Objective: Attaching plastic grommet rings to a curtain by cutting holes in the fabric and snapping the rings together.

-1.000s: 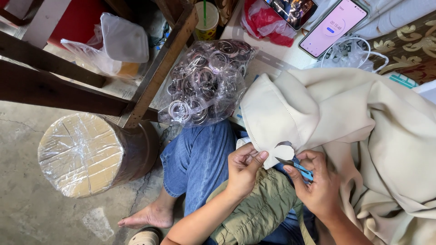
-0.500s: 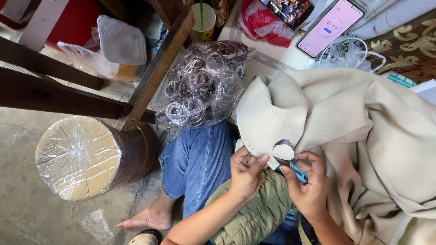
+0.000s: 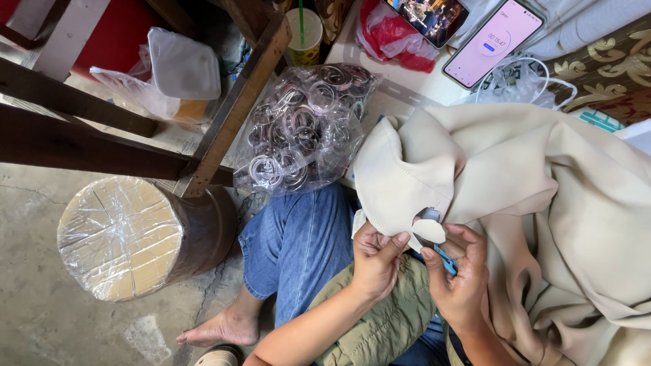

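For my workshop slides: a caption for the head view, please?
Left hand holds beige fabric; right hand cuts it with blue-handled scissors.

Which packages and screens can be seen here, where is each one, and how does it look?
Phone: top right on the table, tilted, pale pink screen with a round dial.
Second screen: top edge, left of the phone, dark, showing a colourful picture.
Bag of rings: above the knee, clear plastic, full of metal rings.
Red bag: below the dark screen, crumpled.
Wrapped roll: on the floor at left, round, brown, covered with clear film.
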